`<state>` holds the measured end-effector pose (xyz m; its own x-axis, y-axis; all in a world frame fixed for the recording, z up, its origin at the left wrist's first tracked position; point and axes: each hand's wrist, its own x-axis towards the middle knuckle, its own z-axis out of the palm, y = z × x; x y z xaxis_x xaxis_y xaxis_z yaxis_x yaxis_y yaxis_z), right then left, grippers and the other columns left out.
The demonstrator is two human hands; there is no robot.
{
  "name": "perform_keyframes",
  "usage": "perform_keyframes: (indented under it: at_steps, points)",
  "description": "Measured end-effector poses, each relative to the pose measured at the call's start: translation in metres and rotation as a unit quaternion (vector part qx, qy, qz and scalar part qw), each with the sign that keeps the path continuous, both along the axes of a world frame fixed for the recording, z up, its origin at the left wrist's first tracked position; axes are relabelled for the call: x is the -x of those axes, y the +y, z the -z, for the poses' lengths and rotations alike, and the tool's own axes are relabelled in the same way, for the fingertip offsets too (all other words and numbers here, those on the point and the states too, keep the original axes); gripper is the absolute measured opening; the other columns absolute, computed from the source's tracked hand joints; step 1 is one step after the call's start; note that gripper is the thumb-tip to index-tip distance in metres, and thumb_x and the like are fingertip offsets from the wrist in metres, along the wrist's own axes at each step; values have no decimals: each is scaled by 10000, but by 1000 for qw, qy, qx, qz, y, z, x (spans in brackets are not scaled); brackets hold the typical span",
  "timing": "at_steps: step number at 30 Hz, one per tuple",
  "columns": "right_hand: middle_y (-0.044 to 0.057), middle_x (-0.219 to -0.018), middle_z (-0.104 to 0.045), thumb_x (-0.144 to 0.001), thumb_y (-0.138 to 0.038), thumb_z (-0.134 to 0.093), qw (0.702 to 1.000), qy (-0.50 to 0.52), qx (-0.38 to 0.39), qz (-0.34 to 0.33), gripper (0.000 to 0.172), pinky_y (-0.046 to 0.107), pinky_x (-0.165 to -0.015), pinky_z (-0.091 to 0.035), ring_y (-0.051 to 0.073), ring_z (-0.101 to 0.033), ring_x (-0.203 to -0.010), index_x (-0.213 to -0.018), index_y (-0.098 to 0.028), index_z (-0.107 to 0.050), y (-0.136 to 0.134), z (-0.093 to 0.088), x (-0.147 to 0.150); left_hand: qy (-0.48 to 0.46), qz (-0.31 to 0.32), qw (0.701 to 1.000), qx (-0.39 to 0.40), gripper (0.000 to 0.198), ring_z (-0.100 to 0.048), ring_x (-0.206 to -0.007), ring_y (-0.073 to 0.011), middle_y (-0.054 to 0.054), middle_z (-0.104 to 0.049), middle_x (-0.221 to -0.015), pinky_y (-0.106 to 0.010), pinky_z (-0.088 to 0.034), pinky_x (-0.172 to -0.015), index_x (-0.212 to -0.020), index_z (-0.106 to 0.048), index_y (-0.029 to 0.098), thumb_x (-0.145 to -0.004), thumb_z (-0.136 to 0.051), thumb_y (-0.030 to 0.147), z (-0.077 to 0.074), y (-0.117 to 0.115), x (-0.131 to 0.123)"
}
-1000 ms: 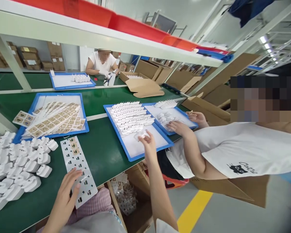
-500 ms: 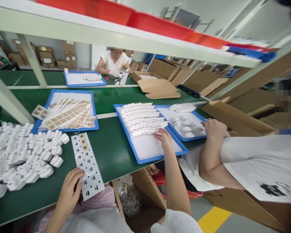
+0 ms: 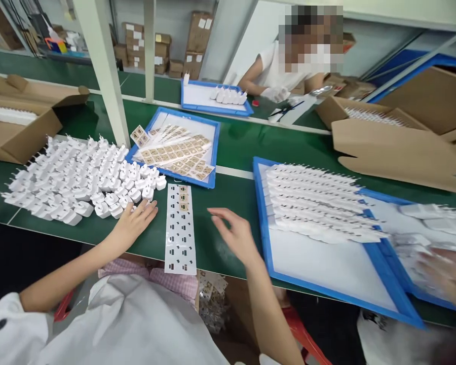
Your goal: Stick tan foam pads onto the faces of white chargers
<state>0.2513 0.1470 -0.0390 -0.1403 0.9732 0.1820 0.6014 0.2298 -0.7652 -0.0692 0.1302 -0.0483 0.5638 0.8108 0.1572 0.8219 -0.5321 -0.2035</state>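
My left hand [image 3: 134, 225] reaches to the near right edge of a heap of white plug adapters [image 3: 79, 177]. Its fingers are stretched out over the closest ones; whether they touch one I cannot tell. Over the green table, right of a sticker sheet [image 3: 180, 233], hovers my right hand [image 3: 235, 233], thumb and fingers apart and holding nothing. The sheet lies with its lower end past the table edge; a few tan stickers remain near its top. At right, a blue-rimmed tray [image 3: 307, 263] holds rows of white adapters [image 3: 315, 203].
Behind the sheet, a blue tray [image 3: 213, 152] carries more tan sticker sheets [image 3: 175, 152]. Open cardboard boxes [image 3: 395, 147] stand at both sides. A co-worker's blurred hand [image 3: 448, 274] is over a second tray at far right. Another person [image 3: 277, 76] sits across the table.
My view has turned left. My right hand has left the adapter tray and come back toward the sheet. My left hand has moved off the sheet to the adapter heap.
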Motion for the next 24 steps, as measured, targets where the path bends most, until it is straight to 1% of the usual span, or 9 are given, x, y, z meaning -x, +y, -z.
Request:
perform_keyframes:
  at_steps: [2,6,9,14,17,19,21,23,24]
  points:
    - [119,-1237,-728,-976,-331,-505,998,-53,3,-40,314,473,-987,-564,287,-689,-1145,-1174,-219,-722,20,13,27,-15,5,1000,13,618,-523,-1390,-337,-139,-586,-1485,-542,-441,-1081,-1337,-649,186,-905,-287,-68,5,8,-3]
    - [215,-1249,-667,-933,-234,-535,995,-101,-5,-16,342,561,-1003,-535,371,-624,-1167,-1198,-117,-718,44,39,54,-36,-17,999,6,571,-554,-1334,-291,-134,-670,-1280,-471,-467,-1057,-1236,-689,193,-921,-282,-53,13,22,-15]
    - [203,-1203,-655,-925,-213,-557,992,-125,-15,-5,304,569,-1017,-522,364,-608,-1120,-1147,-123,-744,47,54,59,-50,-22,998,8,517,-578,-1266,-282,-125,-675,-1176,-436,-485,-1001,-1170,-701,203,-924,-320,-46,13,31,-22]
    - [167,-1144,-646,-941,-218,-563,989,-142,-31,6,263,532,-963,-544,328,-594,-1054,-1103,-155,-760,49,68,59,-79,-22,996,22,439,-587,-1169,-302,-121,-672,-1091,-442,-444,-966,-998,-705,197,-916,-363,-66,2,35,-21]
    - [147,-1116,-646,-947,-213,-560,989,-142,-41,11,240,502,-920,-553,313,-591,-1027,-1067,-178,-765,52,71,60,-91,-30,995,24,445,-578,-1125,-332,-139,-656,-1206,-464,-425,-899,-1087,-676,208,-897,-382,-67,-2,28,-23]
    - [136,-1083,-649,-946,-202,-562,989,-143,-47,9,226,483,-895,-554,302,-596,-1000,-1041,-186,-766,53,71,61,-162,-54,984,44,428,-558,-1154,-365,-170,-607,-1330,-476,-405,-874,-1186,-620,210,-901,-415,-33,0,21,-30]
    - [128,-1055,-652,-948,-195,-558,988,-147,-54,4,221,469,-875,-553,294,-600,-979,-1028,-192,-764,52,70,61,-266,-76,957,86,344,-553,-1179,-374,-195,-575,-1382,-476,-390,-885,-1225,-549,196,-934,-444,45,6,17,-41]
    - [124,-1044,-653,-955,-193,-546,986,-153,-60,-1,226,461,-867,-549,288,-599,-966,-1027,-193,-760,51,69,62,-343,-83,926,132,237,-599,-1114,-340,-192,-614,-1316,-453,-392,-893,-1216,-484,181,-981,-463,162,14,18,-53]
    - [126,-1044,-654,-958,-191,-540,986,-156,-63,-4,230,459,-865,-547,287,-597,-962,-1031,-188,-757,50,68,62,-358,-82,918,149,216,-628,-1047,-315,-176,-645,-1253,-433,-401,-884,-1213,-453,178,-1001,-460,219,18,21,-59]
